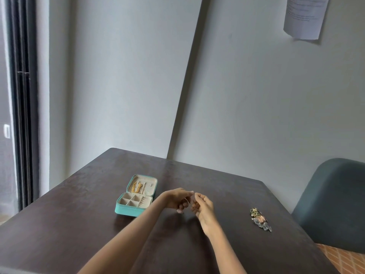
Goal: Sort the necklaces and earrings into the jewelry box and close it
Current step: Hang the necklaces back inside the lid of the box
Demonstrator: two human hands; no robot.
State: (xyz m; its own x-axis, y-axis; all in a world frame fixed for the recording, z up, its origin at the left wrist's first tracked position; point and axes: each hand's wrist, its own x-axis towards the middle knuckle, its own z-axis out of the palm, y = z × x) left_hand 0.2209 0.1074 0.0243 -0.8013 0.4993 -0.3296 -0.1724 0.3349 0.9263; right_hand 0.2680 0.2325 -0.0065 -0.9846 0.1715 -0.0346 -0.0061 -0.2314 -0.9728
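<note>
Fingers of both hands curl, pinching a thin necklace.

A single camera, worn on the person's head, is looking forward and down across a dark worktop toward a corner of grey wall. The view is wide-angle and is tilting, so the wall corner is leaning to the right. Both forearms are reaching in from the bottom edge, with the left hand and right hand sitting just below mid-frame, at arm's length. The open jewelry box is lying slightly farther off to the left. A window frame is filling the left edge and a chair the lower right. No second view is sharing the scene.
</note>
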